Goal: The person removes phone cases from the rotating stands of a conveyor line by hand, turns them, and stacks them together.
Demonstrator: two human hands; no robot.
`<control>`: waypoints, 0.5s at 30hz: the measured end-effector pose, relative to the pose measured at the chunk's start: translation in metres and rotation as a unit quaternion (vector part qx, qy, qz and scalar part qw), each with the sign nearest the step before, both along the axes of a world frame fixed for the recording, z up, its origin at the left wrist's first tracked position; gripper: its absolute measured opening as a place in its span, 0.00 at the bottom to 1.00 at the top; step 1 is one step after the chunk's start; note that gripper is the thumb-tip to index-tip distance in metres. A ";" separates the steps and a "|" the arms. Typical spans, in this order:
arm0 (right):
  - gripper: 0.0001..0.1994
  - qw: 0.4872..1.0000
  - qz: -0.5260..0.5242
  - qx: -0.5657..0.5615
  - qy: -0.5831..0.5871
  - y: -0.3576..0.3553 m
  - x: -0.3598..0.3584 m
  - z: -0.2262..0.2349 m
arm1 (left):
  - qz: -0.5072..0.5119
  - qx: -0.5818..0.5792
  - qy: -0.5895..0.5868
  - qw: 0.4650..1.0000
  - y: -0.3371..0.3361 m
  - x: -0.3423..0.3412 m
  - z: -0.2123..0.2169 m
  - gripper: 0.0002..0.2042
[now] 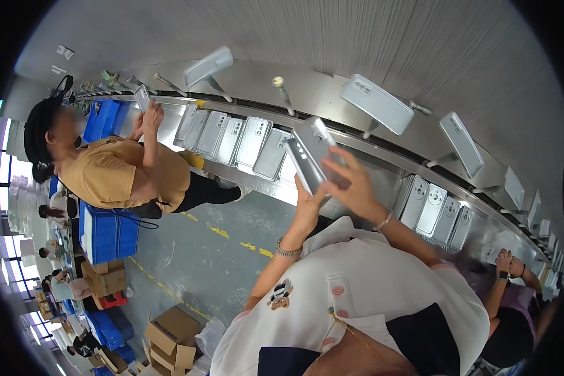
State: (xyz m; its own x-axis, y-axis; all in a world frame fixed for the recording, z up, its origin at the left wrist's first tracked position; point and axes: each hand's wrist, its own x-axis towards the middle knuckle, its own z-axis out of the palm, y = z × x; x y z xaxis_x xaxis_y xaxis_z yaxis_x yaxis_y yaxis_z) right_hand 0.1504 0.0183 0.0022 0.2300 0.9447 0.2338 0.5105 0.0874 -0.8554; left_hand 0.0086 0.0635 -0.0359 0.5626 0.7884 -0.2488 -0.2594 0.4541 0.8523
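My left hand (308, 214) is closed round the lower end of a silver phone back cover (302, 164), tilted with its dark inner side and camera holes showing. Right beside it, my right hand (356, 188) has its thumb and fingers on a second grey phone cover (317, 139), whose raised camera part is at the top. The two covers overlap, and part of the second lies behind my fingers. Both hands are above the metal ledge, where rows of silver phone covers (254, 143) lie to the left and more covers (432, 208) to the right.
Behind the ledge a line of pegs carries phone covers, such as one cover (377, 104) ahead and another (462, 144) to the right; one peg (283, 94) is bare. A co-worker (116, 172) stands left, another person (514, 294) right. Blue crates (116, 235) and cardboard boxes (172, 332) stand behind.
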 end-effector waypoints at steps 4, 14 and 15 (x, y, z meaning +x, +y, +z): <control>0.18 0.976 -0.098 0.161 -0.105 0.062 0.030 0.009 | 0.017 -0.136 -0.044 0.990 0.006 -0.015 -0.008 0.23; 0.15 0.929 -0.207 0.077 -0.296 0.062 0.102 -0.020 | -0.029 -0.222 -0.189 0.956 -0.014 -0.021 -0.004 0.30; 0.17 0.906 -0.231 0.072 -0.346 0.049 0.104 -0.014 | -0.047 -0.235 -0.206 0.949 -0.010 -0.017 -0.006 0.31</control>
State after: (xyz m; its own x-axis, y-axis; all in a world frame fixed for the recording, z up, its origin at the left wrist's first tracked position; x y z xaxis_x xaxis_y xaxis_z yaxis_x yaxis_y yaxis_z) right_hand 0.2543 0.0668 -0.0116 0.3447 0.7332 0.5861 0.9312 -0.1882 -0.3122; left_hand -0.0088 0.0533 -0.0422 0.7501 0.5870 -0.3047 -0.4666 0.7962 0.3851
